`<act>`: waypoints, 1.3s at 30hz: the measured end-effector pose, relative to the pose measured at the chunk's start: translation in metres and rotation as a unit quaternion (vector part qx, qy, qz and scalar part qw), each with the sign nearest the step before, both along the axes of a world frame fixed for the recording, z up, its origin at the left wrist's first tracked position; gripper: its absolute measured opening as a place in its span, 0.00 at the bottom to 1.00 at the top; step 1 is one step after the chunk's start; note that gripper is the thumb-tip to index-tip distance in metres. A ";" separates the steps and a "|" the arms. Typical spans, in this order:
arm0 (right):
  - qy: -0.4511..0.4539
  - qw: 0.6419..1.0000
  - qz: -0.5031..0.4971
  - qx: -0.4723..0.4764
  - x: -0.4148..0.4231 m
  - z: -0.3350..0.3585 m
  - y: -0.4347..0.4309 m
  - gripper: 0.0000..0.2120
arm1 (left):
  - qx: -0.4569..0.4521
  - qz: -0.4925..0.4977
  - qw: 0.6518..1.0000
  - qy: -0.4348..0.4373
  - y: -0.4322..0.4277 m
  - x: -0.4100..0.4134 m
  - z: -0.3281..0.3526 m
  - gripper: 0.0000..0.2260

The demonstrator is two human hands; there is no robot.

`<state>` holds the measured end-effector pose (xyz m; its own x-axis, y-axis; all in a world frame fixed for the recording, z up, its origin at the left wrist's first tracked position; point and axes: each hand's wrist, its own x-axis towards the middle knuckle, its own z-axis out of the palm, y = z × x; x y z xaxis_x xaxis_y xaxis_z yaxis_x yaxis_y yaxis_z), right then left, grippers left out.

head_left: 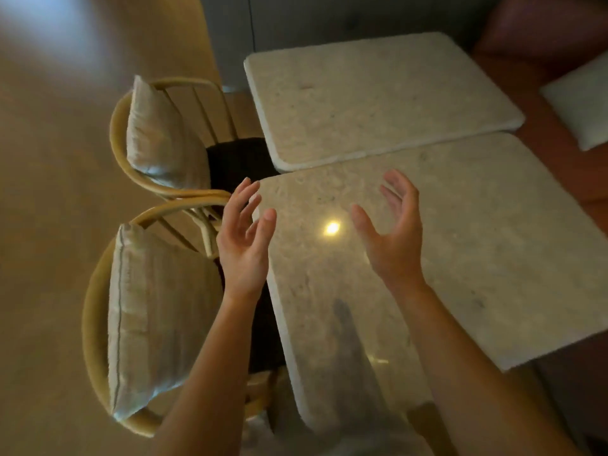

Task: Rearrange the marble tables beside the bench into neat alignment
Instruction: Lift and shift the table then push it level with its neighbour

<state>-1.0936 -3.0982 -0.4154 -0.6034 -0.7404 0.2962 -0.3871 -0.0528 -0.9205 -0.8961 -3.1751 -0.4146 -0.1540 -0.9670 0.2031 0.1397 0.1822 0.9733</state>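
Two pale marble tables stand side by side. The near marble table (487,245) fills the middle and right of the view. The far marble table (371,97) touches it along one edge and sits a little off line to the left. My left hand (245,245) hovers by the near table's left corner, fingers spread, holding nothing. Over the near tabletop my right hand (394,232) is raised, palm facing left, fingers apart and empty. The reddish bench (559,166) runs along the tables' right side.
Two curved wooden chairs with pale back cushions, the near chair (98,324) and the far chair (121,139), stand tight against the tables' left side. A white cushion (582,103) lies on the bench. Tan floor spreads out to the left.
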 end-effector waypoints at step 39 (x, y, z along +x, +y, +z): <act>0.135 0.908 -0.389 -0.075 0.463 0.129 0.008 0.34 | -0.171 -0.549 0.816 0.057 -0.130 0.309 0.128 0.29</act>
<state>-0.6303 -3.0906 -0.2863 -0.8168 -0.0604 0.5737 -0.5719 0.2156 -0.7915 -0.5868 -3.3052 -0.2862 -0.8502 -0.1431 0.5066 0.4884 0.1446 0.8606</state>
